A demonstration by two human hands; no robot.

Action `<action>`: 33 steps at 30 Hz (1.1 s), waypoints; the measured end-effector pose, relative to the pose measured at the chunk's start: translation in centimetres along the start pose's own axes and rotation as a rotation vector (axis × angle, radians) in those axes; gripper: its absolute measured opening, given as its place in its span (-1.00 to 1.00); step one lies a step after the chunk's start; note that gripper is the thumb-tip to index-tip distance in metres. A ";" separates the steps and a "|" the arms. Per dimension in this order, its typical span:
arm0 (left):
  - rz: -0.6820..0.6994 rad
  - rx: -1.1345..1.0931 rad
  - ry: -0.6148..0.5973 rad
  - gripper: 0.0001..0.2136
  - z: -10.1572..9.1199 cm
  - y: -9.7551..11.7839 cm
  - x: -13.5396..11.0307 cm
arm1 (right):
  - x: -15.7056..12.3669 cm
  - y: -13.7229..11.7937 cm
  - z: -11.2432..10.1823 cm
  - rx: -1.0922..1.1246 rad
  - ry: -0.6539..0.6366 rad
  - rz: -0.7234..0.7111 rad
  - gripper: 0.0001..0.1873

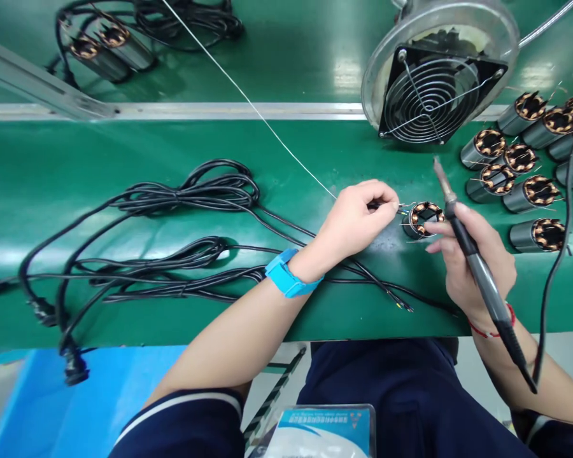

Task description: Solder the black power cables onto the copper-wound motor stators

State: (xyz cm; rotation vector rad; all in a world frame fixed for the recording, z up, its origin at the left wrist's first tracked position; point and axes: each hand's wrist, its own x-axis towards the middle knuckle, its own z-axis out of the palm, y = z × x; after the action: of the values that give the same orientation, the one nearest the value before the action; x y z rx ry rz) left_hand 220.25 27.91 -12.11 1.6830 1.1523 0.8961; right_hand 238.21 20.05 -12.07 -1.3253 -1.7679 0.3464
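My left hand (358,216) pinches the stripped end of a black cable (379,205) and a thin solder wire (267,124) that runs off to the upper left. The cable end meets a motor stator (423,218) with copper windings lying on the green belt (315,159). My right hand (472,261) grips a black soldering iron (477,267). Its tip (438,170) points up, just above and right of the stator. The fingers of my right hand touch the stator's side. A blue wrist strap (286,275) is on my left wrist.
Several more stators (520,172) lie at the right. A fume fan (434,83) in a metal housing stands behind the stator. Coiled black power cables (172,242) cover the left of the belt. Two stators with cables (105,44) lie far back left. The iron's cord (561,254) hangs at right.
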 end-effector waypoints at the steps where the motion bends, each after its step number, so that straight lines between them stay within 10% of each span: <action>1: -0.024 -0.049 -0.012 -0.89 0.1 0.0 0.0 | 0.5 -0.3 -0.1 -0.043 -0.033 0.024 -0.61; 6: -0.101 -0.224 -0.027 -0.90 0.3 0.1 -0.3 | 2.8 -1.5 0.3 -0.196 -0.181 0.079 -0.67; 16: -0.096 -0.305 0.030 -0.94 0.8 0.1 -0.6 | 2.3 -0.9 2.9 0.024 0.008 0.194 -0.59; 27: 0.373 -0.076 -0.015 -0.91 0.1 -0.6 -0.8 | 2.1 -0.2 3.3 0.184 0.098 0.073 -0.58; 33: 0.414 0.147 -0.033 -0.89 -0.4 -0.1 -1.0 | 2.3 0.0 3.3 0.178 0.071 0.045 -0.58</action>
State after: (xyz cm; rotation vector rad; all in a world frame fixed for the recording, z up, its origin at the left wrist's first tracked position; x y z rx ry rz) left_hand 219.55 27.10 -12.18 2.0953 0.8777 1.0482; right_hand 235.55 23.00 -12.90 -1.2365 -1.6116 0.4649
